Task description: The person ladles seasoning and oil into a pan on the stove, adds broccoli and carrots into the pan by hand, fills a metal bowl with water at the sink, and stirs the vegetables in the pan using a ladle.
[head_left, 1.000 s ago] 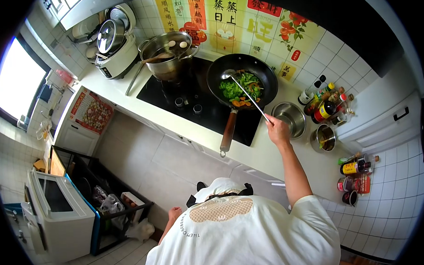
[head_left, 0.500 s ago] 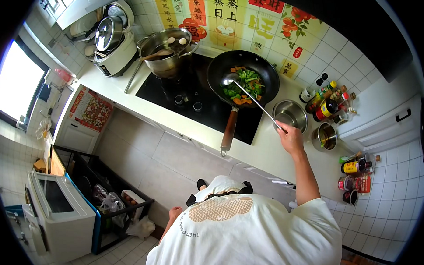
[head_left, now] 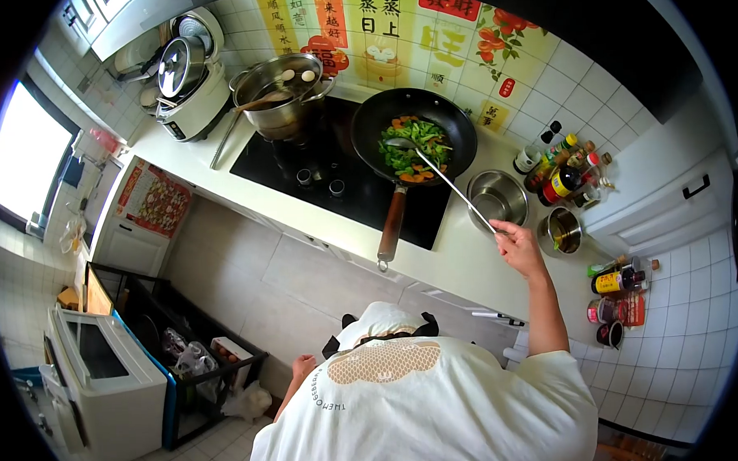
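My right hand (head_left: 517,248) is closed around the end of a long metal ladle (head_left: 459,192). The ladle's bowl rests among chopped green and orange vegetables (head_left: 420,146) inside a black wok (head_left: 454,118). The wok sits on the black cooktop (head_left: 289,164), its wooden handle (head_left: 392,226) pointing towards me with no hand on it. Low beside my body, my left hand (head_left: 304,367) has its fingers curled, and nothing shows in it.
Left of the wok stands a steel pot (head_left: 277,112) with eggs and a wooden spoon. A steel bowl (head_left: 498,200) and a smaller steel container (head_left: 561,230) sit right of it. Sauce bottles (head_left: 561,183) line the wall. A rice cooker (head_left: 194,106) fills the far left counter.
My right hand has moved a little right and towards me. The ladle's bowl has shifted inward and tipped down into the vegetables. The whole view has shifted slightly; my left hand stays low.
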The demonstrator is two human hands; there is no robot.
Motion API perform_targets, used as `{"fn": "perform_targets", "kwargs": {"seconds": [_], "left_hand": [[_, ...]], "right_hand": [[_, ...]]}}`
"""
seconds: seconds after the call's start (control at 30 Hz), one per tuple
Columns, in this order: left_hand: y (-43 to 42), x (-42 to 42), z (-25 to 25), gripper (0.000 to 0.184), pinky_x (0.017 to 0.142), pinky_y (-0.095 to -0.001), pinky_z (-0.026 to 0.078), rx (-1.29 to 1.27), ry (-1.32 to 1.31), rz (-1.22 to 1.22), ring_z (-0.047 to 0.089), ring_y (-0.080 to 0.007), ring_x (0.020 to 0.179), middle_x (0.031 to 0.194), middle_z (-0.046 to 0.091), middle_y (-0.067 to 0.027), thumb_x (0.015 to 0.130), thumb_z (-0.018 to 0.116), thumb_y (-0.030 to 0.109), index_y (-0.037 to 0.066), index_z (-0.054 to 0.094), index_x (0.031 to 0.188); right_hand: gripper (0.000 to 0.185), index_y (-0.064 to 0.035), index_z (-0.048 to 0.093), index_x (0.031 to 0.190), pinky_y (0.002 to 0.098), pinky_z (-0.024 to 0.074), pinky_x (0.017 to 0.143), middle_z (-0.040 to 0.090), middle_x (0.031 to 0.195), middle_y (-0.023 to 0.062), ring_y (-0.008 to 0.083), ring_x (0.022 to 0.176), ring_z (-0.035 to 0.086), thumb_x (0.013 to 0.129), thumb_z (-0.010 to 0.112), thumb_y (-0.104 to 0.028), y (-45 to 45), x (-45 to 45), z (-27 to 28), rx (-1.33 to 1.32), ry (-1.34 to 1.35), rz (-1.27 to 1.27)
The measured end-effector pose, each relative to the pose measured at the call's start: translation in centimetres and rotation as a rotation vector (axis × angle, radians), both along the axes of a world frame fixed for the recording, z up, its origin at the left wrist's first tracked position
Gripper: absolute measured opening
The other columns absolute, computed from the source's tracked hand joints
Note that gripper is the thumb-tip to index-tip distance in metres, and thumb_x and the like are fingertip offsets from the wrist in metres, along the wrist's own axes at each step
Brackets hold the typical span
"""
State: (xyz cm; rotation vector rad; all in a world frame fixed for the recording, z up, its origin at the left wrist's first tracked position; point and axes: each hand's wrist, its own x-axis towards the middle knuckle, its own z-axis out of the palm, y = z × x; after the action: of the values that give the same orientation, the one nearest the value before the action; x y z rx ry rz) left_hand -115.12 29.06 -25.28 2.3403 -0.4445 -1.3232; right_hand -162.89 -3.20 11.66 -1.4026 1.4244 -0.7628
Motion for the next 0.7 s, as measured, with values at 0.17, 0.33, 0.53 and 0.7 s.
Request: {"fn": "perform_targets", "kwargs": {"seconds": [0.17, 0.33, 0.53, 0.7], "left_hand": [[0.2, 0.4, -0.7, 0.018, 0.058, -0.0279, 0.048, -0.016, 0.048, -0.032, 0.058, -0.0146, 0.065, 0.073, 0.062, -0.0064, 0.072, 0.062, 0.014, 0.002, 0.062, 0.085], [0.0, -0.4, 0.6, 0.019, 0.057, -0.0283, 0.048, -0.029, 0.007, -0.003, 0.058, -0.0145, 0.064, 0.073, 0.062, -0.0070, 0.072, 0.062, 0.014, 0.001, 0.062, 0.085], [1.1, -1.0, 0.2, 0.020, 0.058, -0.0281, 0.047, -0.009, 0.001, -0.033, 0.058, -0.0144, 0.064, 0.072, 0.062, -0.0080, 0.071, 0.061, 0.015, 0.000, 0.063, 0.084], [2.1, -1.4, 0.0, 0.022, 0.058, -0.0276, 0.047, 0.031, -0.026, -0.050, 0.058, -0.0140, 0.065, 0.072, 0.063, -0.0078, 0.070, 0.061, 0.016, 0.000, 0.063, 0.085]], "right_hand": [[0.030, -0.0056, 0.056, 0.113, 0.0192, 0.0317, 0.042, 0.044, 0.053, -0.0047, 0.0025, 0.045, 0.037, 0.083, 0.050, -0.008, -0.3, 0.9, -1.6, -0.016, 0.072, 0.032], [0.030, -0.0059, 0.055, 0.113, 0.0190, 0.0317, 0.042, 0.045, 0.054, -0.0046, 0.0025, 0.045, 0.037, 0.084, 0.050, -0.010, -0.2, 1.0, -1.6, 0.018, 0.032, -0.008], [0.030, -0.0058, 0.055, 0.113, 0.0187, 0.0312, 0.042, 0.045, 0.054, -0.0047, 0.0022, 0.045, 0.037, 0.084, 0.050, -0.009, -0.7, 0.2, -1.4, -0.026, -0.019, -0.099], [0.030, -0.0057, 0.055, 0.113, 0.0181, 0.0308, 0.042, 0.045, 0.054, -0.0048, 0.0019, 0.046, 0.037, 0.083, 0.051, -0.010, -1.3, -1.0, -3.5, -0.147, 0.144, -0.077]]}}
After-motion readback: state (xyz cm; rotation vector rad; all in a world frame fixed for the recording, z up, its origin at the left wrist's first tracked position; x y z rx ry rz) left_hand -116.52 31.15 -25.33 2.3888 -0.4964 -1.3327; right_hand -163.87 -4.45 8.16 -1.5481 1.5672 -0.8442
